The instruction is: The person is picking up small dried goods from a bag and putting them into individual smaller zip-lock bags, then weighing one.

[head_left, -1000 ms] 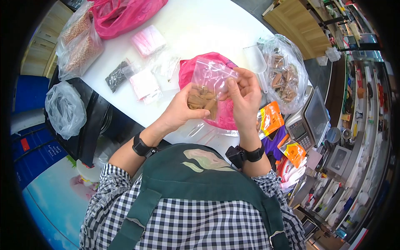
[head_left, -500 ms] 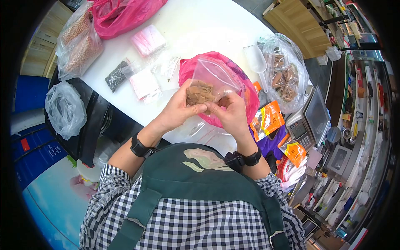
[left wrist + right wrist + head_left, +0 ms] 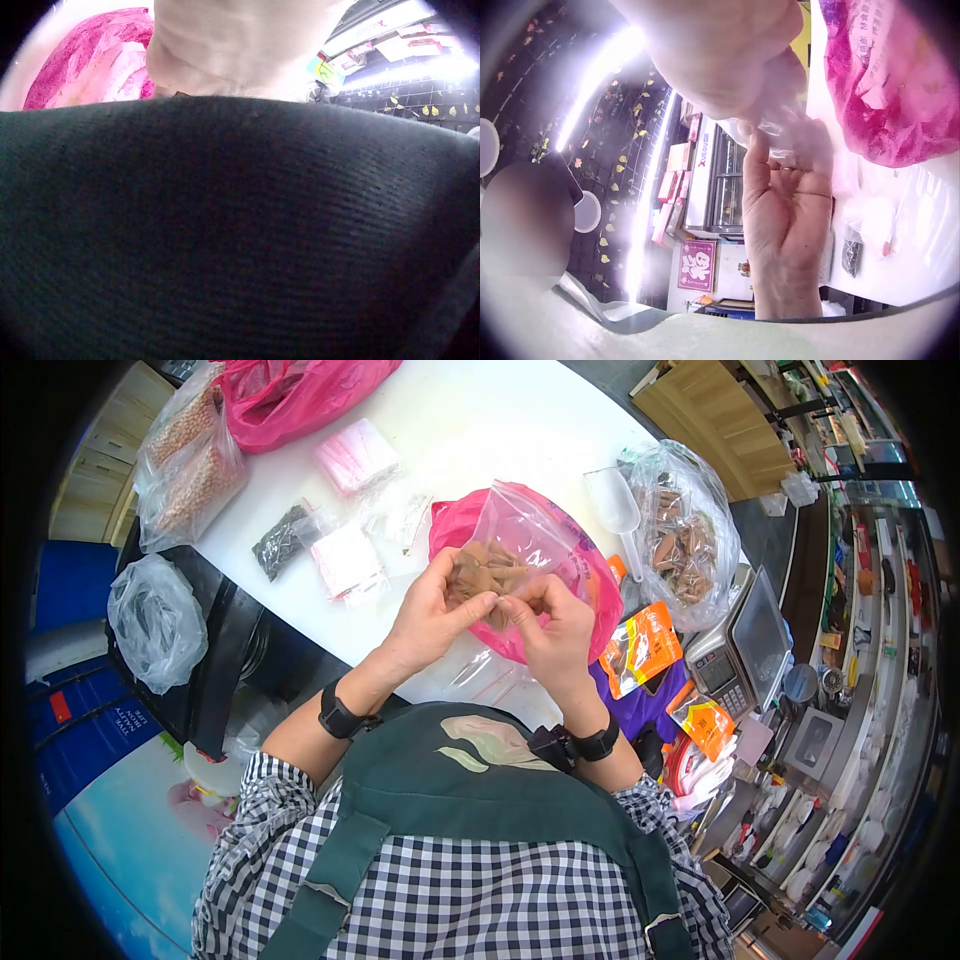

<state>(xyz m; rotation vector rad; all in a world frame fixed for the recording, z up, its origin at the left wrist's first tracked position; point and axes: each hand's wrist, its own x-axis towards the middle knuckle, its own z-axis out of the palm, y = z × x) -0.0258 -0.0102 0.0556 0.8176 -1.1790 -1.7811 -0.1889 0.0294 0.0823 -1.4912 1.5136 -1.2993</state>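
Observation:
A clear zip bag (image 3: 520,525) holding brown, pod-like pieces (image 3: 490,572) is held up between both hands in the head view. My left hand (image 3: 432,615) grips its left side, fingers behind the bag and thumb across the front. With thumb and forefinger my right hand (image 3: 553,630) pinches the bag's lower right part, the two thumbs close together. Behind the bag a pink plastic bag (image 3: 590,580) lies open on the white table. The left wrist view is mostly filled by the dark apron (image 3: 225,225); the right wrist view shows the left palm (image 3: 791,217) against the clear film.
A white scoop (image 3: 612,502) lies beside a clear bag of brown pieces (image 3: 685,550) on the right, near a scale (image 3: 720,670). Orange packets (image 3: 640,650) lie closer. On the left are packs of small bags (image 3: 347,565), a dark packet (image 3: 280,543) and bags of beige beans (image 3: 195,490).
My right hand has come down from the bag's top right edge to its lower right part and pinches there. The clear bag has tilted and now stands more upright again.

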